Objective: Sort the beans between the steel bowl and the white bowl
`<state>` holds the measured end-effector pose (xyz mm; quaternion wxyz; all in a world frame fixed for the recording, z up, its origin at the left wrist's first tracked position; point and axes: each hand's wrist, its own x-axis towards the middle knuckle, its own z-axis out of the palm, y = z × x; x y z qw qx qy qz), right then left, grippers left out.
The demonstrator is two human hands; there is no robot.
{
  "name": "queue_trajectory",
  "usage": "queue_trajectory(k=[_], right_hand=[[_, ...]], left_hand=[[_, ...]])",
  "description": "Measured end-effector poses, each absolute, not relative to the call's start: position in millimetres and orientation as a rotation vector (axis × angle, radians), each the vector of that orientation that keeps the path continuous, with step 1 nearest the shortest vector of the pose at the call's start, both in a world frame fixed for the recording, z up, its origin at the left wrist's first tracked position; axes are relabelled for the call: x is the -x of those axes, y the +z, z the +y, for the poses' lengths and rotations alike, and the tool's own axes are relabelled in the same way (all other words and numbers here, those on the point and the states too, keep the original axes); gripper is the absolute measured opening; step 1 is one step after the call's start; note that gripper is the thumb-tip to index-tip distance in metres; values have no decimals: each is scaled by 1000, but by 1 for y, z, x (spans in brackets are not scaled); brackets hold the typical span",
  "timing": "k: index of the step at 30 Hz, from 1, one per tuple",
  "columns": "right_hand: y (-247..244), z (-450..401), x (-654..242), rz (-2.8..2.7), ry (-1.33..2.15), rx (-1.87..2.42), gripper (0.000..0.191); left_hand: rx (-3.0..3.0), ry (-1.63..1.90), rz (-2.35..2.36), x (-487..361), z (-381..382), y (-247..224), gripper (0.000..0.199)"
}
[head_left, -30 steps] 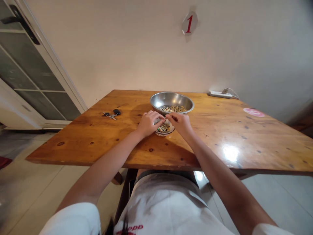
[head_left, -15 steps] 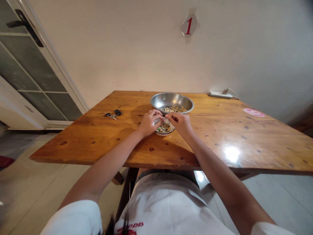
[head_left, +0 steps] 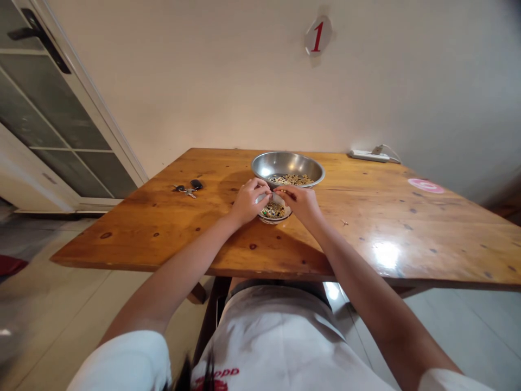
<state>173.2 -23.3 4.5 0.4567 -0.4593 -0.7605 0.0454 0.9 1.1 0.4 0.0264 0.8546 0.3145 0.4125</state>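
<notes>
- The right hand (head_left: 303,202) has thumb and forefinger drawn together over the small bowl's far right side; whether a piece sits between them is too small to tell
- The left hand (head_left: 245,203) curls at the bowl's left side, fingers bent toward the thumb; whether they press on anything, I cannot tell
- Under and between the hands, the small bowl (head_left: 273,220) stands upright around the middle of the table (head_left: 154,239), nearer the near edge than the metal basin, with small mixed-colour pieces (head_left: 272,210) inside
- Just beyond, toward the far edge, the metal basin (head_left: 287,160) holds more small, mostly yellowish pieces (head_left: 293,179)
- Both vessels hold pieces, neither emptied; how much is done or left, I cannot judge
- Keys (head_left: 189,191) lie toward the left edge, a power strip (head_left: 369,156) by the far right corner, a pink sticker (head_left: 425,185) near the right edge
</notes>
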Motion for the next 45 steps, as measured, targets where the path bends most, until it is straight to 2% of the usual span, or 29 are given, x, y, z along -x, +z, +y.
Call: queue_trajectory(k=[13, 45], right_hand=[[3, -25, -175, -1929, -60, 1135, 19], [2, -24, -176, -1992, -146, 1173, 22]], left_hand=[[-2706, 1199, 880, -1, -5, 2, 8], [-2740, 1144, 860, -2, -6, 3, 9]])
